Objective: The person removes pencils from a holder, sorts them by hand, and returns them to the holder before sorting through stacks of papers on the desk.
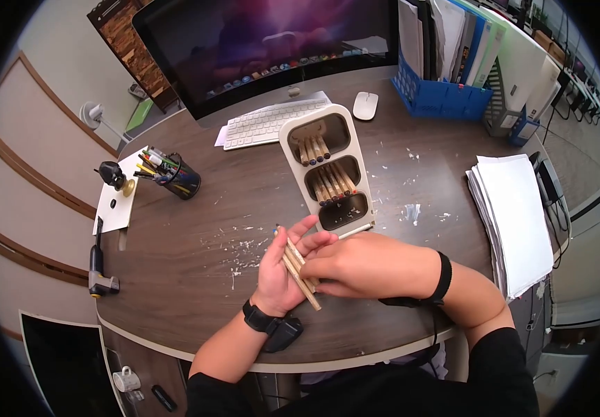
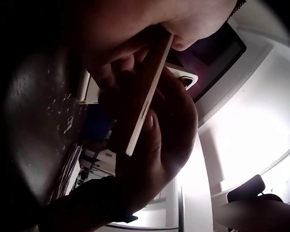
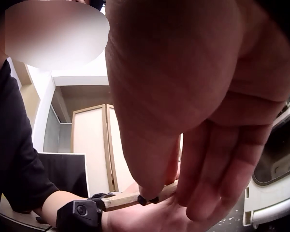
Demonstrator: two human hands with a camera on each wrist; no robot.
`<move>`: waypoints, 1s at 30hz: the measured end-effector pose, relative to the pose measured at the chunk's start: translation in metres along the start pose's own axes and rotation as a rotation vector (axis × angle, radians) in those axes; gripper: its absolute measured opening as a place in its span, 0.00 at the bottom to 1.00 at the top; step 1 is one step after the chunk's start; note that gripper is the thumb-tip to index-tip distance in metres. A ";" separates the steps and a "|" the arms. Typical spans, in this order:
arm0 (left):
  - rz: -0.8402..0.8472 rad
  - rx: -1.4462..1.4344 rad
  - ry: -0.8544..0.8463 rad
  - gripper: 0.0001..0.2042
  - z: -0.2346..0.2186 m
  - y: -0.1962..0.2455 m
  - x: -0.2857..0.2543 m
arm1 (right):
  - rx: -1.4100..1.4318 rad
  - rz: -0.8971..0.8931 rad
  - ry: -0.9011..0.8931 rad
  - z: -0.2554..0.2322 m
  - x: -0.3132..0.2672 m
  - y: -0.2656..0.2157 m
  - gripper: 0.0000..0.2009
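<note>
Several wooden pencils (image 1: 300,274) lie slantwise across the palm of my left hand (image 1: 278,274), its thumb against them and its other fingers partly raised. My right hand (image 1: 355,265) reaches over from the right and pinches pencils at that palm. In the left wrist view one pencil (image 2: 152,94) shows its long side beside the left thumb. The right wrist view has the right hand's (image 3: 183,82) thumb and fingertips at a pencil (image 3: 121,200). Beyond the hands stands a beige holder (image 1: 364,149) with three compartments; pencils fill the back and middle ones, and small scraps lie in the front one.
Pale shavings (image 1: 236,263) are scattered on the desk (image 1: 175,278). A keyboard (image 1: 269,125), mouse (image 1: 365,105) and monitor (image 1: 265,42) stand at the back, a black pen cup (image 1: 186,182) at left. Stacked paper (image 1: 515,215) and a blue file rack (image 1: 442,101) are at right.
</note>
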State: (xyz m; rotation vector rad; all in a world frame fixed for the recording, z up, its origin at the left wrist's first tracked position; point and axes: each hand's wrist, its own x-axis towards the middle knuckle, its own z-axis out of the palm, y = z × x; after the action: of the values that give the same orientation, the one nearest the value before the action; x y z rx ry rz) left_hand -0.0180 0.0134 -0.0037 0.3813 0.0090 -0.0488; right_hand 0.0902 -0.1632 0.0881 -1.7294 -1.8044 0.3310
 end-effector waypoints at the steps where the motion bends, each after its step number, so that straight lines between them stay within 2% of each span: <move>1: -0.004 0.001 0.000 0.28 0.001 0.000 0.000 | 0.000 -0.011 0.006 0.000 0.000 0.001 0.10; 6: -0.060 -0.085 -0.024 0.30 0.006 0.004 -0.001 | -0.012 -0.037 0.047 -0.015 -0.001 -0.007 0.09; 8: -0.038 -0.073 -0.021 0.30 0.002 0.001 -0.001 | -0.007 0.078 -0.040 -0.021 -0.001 -0.013 0.09; 10: -0.021 -0.059 -0.018 0.31 0.002 0.000 0.000 | 0.027 0.069 -0.087 -0.016 -0.001 -0.009 0.09; 12: 0.004 0.043 0.086 0.29 0.006 0.001 0.000 | 0.064 0.062 -0.132 -0.008 0.000 -0.003 0.09; 14: -0.006 0.012 0.034 0.30 0.002 0.001 0.000 | 0.119 -0.052 0.016 -0.002 0.002 0.002 0.10; 15: -0.012 -0.022 -0.019 0.31 0.001 0.002 0.000 | 0.118 -0.051 0.016 -0.003 0.002 0.002 0.10; 17: -0.036 -0.016 0.004 0.31 0.004 0.004 -0.001 | 0.105 -0.060 0.132 -0.011 0.003 -0.002 0.11; 18: -0.060 -0.010 0.029 0.31 0.007 0.005 -0.002 | 0.104 -0.060 0.130 -0.014 0.004 -0.003 0.11; 19: -0.059 -0.011 0.027 0.31 0.011 0.004 -0.002 | 0.078 -0.087 0.267 -0.018 0.004 -0.003 0.11; 20: -0.059 0.002 0.096 0.31 0.016 0.002 -0.003 | 0.051 -0.114 0.405 -0.022 0.004 -0.004 0.12; 21: -0.060 0.015 0.165 0.32 0.019 0.001 -0.003 | 0.099 -0.096 0.477 -0.030 0.003 -0.007 0.08; 22: -0.058 0.012 0.164 0.32 0.014 0.002 -0.002 | 0.060 -0.092 0.610 -0.043 0.002 -0.015 0.08; 24: -0.061 -0.047 -0.066 0.32 0.002 0.002 -0.002 | 0.051 -0.006 0.823 -0.060 -0.009 -0.018 0.09; 26: -0.050 -0.046 -0.045 0.32 0.003 0.002 -0.002 | 0.063 0.067 1.014 -0.066 -0.013 -0.010 0.11; 28: -0.056 -0.029 0.034 0.31 0.004 0.001 0.000 | -0.009 0.067 1.022 -0.068 -0.010 0.004 0.10; 30: -0.059 -0.024 0.043 0.31 0.002 0.001 0.000 | -0.126 0.101 1.001 -0.059 -0.003 0.019 0.09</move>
State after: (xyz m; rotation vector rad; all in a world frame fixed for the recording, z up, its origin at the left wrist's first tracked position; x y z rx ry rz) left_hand -0.0181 0.0136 -0.0014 0.3577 0.0630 -0.0986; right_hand 0.1396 -0.1777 0.1223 -1.6165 -1.0072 -0.5451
